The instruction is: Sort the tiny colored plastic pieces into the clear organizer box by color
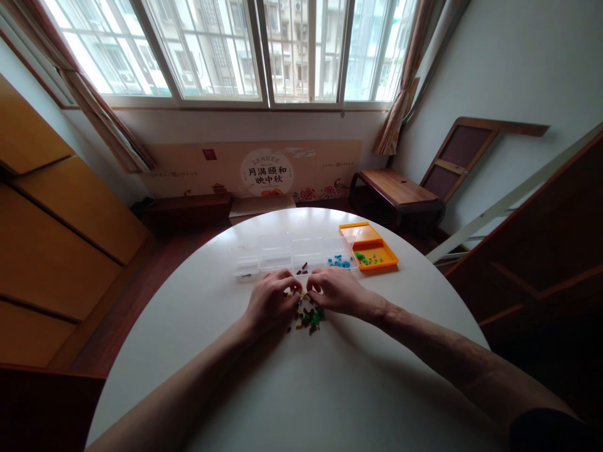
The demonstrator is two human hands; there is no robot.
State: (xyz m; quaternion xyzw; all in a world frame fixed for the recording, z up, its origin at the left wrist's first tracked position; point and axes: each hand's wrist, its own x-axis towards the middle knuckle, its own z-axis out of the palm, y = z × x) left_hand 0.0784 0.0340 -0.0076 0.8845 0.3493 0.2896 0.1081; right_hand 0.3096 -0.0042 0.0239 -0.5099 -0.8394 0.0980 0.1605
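My left hand (pixel 272 303) and my right hand (pixel 336 290) rest close together on a round white table (pixel 292 383). Their fingertips meet over a small yellow piece (pixel 304 295), pinched between both hands. Just below the fingers lies a small pile of loose pieces (pixel 308 317), green, dark and yellow. Behind the hands stands a clear compartment box (pixel 292 257) holding a few dark pieces and several blue pieces (pixel 339 262). An orange tray (pixel 372 246) with several green pieces (pixel 368 257) sits at the box's right end.
Behind the table are a low wooden bench (pixel 396 188), a dark box on the floor (pixel 188 210) and a printed panel under the window (pixel 264 169). Wooden cabinets (pixel 56 238) line the left; dark wooden furniture (pixel 541 263) stands at the right.
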